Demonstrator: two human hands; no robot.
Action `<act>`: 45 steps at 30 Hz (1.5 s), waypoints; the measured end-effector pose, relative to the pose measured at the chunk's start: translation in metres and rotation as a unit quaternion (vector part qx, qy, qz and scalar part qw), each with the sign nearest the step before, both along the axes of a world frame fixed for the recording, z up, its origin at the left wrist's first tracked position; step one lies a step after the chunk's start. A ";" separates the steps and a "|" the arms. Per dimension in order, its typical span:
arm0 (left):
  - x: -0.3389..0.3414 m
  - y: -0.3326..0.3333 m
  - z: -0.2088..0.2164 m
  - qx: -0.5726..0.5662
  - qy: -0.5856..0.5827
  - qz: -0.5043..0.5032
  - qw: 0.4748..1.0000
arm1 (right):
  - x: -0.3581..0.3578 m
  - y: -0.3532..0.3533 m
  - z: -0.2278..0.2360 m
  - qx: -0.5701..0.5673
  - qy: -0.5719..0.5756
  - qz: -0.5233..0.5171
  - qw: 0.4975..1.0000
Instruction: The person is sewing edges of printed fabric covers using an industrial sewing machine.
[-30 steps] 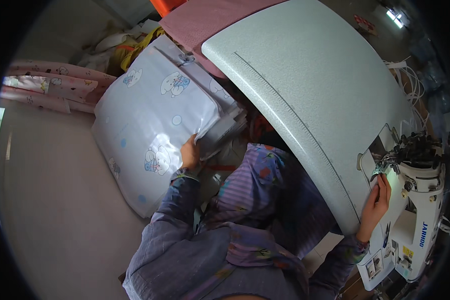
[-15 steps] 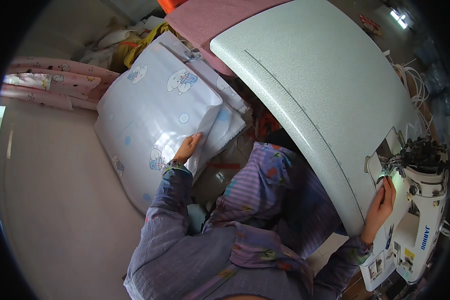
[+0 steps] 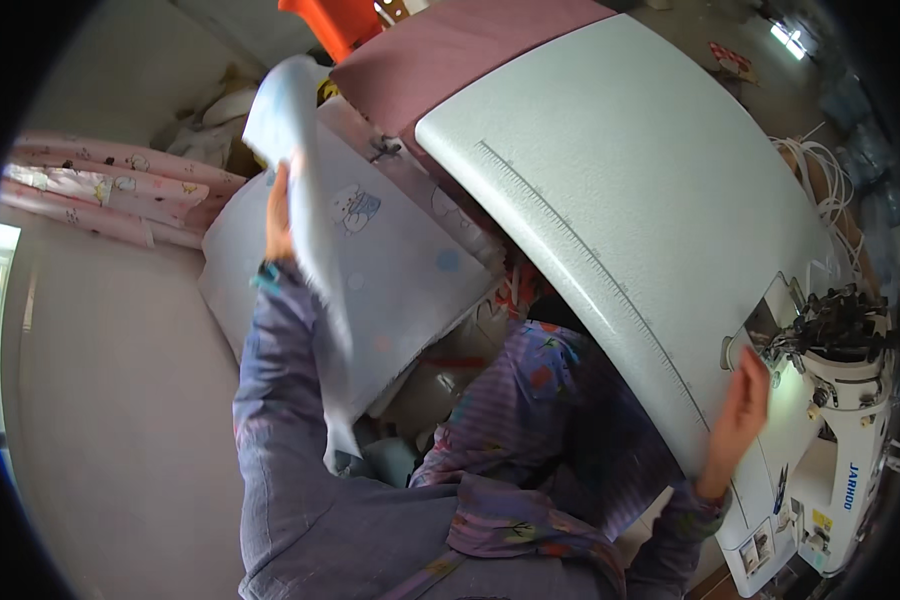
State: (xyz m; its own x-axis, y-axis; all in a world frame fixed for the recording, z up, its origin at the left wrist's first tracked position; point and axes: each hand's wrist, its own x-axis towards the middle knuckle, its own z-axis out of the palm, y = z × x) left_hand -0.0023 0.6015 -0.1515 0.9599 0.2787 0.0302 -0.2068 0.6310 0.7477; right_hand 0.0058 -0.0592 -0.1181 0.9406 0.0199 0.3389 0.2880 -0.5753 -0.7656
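My left hand [image 3: 278, 222] grips a pale printed fabric piece [image 3: 312, 200], raised on edge and blurred by motion. Below it lies a stack of the same light cloth [image 3: 400, 290], with a cartoon animal and blue dots showing on top. The fingers of my left hand are partly hidden behind the lifted fabric. On the right, my right hand [image 3: 738, 415] is held over the edge of the sewing machine table [image 3: 610, 190], fingers stretched out and nothing seen in them. It is beside the needle area of the white sewing machine [image 3: 845, 420].
A ruler scale [image 3: 600, 275] runs along the table's near edge. Mauve cloth [image 3: 450, 60] covers the surface beyond, by an orange plastic object [image 3: 335, 25]. Pink printed fabric [image 3: 120, 190] lies at the far left. White cables [image 3: 825, 180] hang behind the machine.
My left hand has lifted the top fabric piece off the stack's surface, moving up and leftward. My right hand has drawn back slightly from the needle area toward me.
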 end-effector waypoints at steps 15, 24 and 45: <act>0.253 -0.452 0.040 0.524 -0.047 -0.248 0.813 | -0.022 0.085 0.003 0.109 0.146 0.030 0.983; 0.272 -0.525 0.043 0.772 -0.244 -0.149 0.568 | -0.127 0.097 -0.040 0.466 0.216 -0.024 0.857; 0.282 -0.520 0.045 0.811 -0.184 -0.186 0.523 | -0.110 0.090 -0.040 0.376 0.230 -0.017 0.897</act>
